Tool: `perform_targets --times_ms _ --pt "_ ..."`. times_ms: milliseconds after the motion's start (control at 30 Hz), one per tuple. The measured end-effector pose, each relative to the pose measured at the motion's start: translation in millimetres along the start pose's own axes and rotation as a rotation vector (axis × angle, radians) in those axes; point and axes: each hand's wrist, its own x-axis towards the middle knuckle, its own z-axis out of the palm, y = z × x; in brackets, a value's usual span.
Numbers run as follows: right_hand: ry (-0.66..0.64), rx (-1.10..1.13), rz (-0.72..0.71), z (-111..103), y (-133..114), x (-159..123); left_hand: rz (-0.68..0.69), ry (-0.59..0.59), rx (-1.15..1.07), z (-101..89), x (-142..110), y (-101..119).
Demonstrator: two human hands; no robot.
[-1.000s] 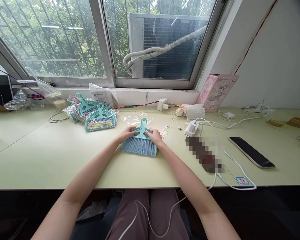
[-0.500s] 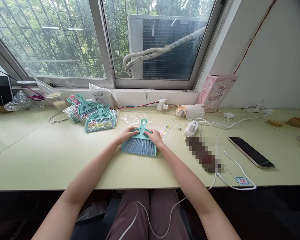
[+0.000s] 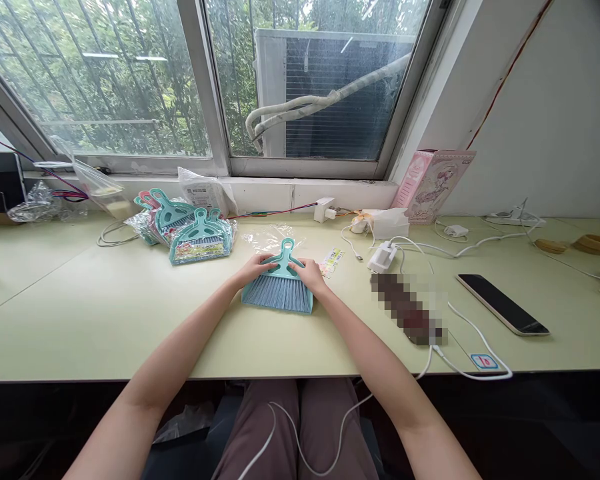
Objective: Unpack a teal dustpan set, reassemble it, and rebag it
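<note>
Left hand [image 3: 253, 269] and right hand [image 3: 310, 273] clasp the dustpan-and-brush [image 3: 279, 293], its long axis toward the window [image 3: 221, 100], handle [image 3: 287, 248] foremost.

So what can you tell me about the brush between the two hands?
The brush looks like plastic: a teal handle with a loop at its tip, and a wide fan of blue-grey bristles. It sits over a matching teal dustpan, on or just above the pale table, handle toward the window and bristles toward the person. The left hand and right hand grip its sides, thumbs on top.
</note>
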Motion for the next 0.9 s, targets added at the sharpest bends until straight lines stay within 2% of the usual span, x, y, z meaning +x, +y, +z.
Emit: perform_targets --times_ms 500,900 --pt "-0.03 0.044 0.024 0.5 2.1 1.7 -0.008 -0.011 0.027 -0.6 -1.0 0.2" --pt "-0.022 -0.007 0.016 -0.2 1.9 1.9 -0.006 -0.019 0.048 -0.8 -1.7 1.2"
